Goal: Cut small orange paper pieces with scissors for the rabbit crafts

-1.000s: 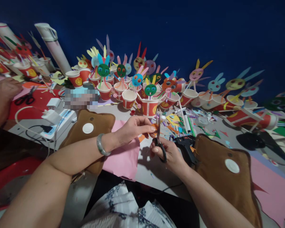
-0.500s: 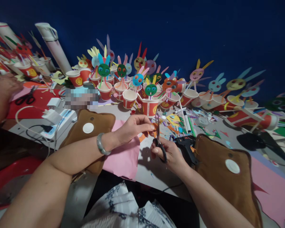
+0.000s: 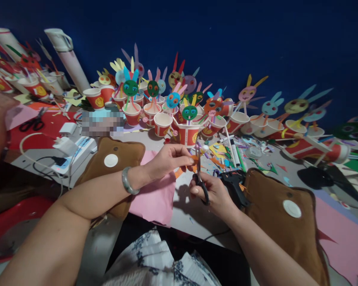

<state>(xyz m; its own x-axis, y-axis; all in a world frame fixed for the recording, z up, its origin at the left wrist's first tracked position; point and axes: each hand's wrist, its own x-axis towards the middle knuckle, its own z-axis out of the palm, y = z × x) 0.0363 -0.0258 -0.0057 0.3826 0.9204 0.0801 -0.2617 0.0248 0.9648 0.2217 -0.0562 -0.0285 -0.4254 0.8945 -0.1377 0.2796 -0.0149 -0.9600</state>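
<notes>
A smooth grey table [image 3: 193, 222] is backed by a dark blue wall [image 3: 256, 39], and on it two soft brown pads, a right pad [image 3: 274, 222] and a left pad [image 3: 123, 153], each marked by a white disc, are set on either side of the hands. A creased, matte pink sheet [image 3: 155, 198] is laid beneath the left hand [image 3: 170, 160], by whose wrist a glossy, rounded bangle [image 3: 129, 180] is worn. Beyond the hands, red-and-white paper cups [image 3: 188, 135] are topped by flat, round, long-eared paper faces [image 3: 189, 113]. A black plastic glue gun [image 3: 234, 184] is seen just beside the right hand [image 3: 213, 194], whose fingers are curled about the dark looped handles of the scissors [image 3: 199, 169]. The narrow metal blades are pointed away from the body, their long axis set across the end of a small, thin orange paper piece [image 3: 195, 157]. That piece is pinched between left thumb and forefinger, its free edge turned rightward to the blades; its full outline is hidden by the fingers, and whether it is touched by the blades cannot be told.
</notes>
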